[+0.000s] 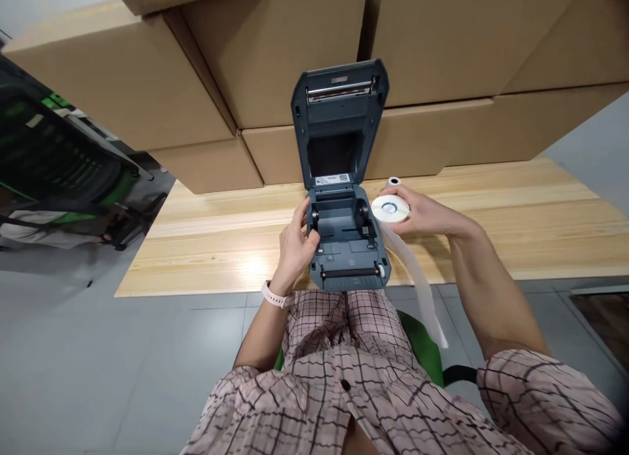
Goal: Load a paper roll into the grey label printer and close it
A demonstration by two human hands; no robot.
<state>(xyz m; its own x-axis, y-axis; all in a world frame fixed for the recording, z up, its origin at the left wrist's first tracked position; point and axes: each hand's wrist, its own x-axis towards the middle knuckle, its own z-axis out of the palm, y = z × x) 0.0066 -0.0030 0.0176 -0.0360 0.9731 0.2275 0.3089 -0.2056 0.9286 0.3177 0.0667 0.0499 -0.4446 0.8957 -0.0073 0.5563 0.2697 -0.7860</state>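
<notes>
Plaid clothes: cover the person's body and lap, closest to the camera.
Green chair: shows at both sides of the lap.
Paper strip: runs down from the white roll past the front edge of the table; its end hangs loose beside the lap.
Left hand: wears a pale wristband; its grip pinches the left wall of the dark printer, thumb on the rim, fingers along the outside.
Right hand: its grip is closed around the right side of the roll.
Roll position: in the right hand, just right of the printer, one round face up; the core shows a teal ring.
Printer: stands on the table, its bay open, a dark roller across the near end.
Lid: raised at the far side.
Small roll: on the table just behind the white roll.
Cardboard boxes: stacked behind the printer.
Far chair: black and green, off to the left.
</notes>
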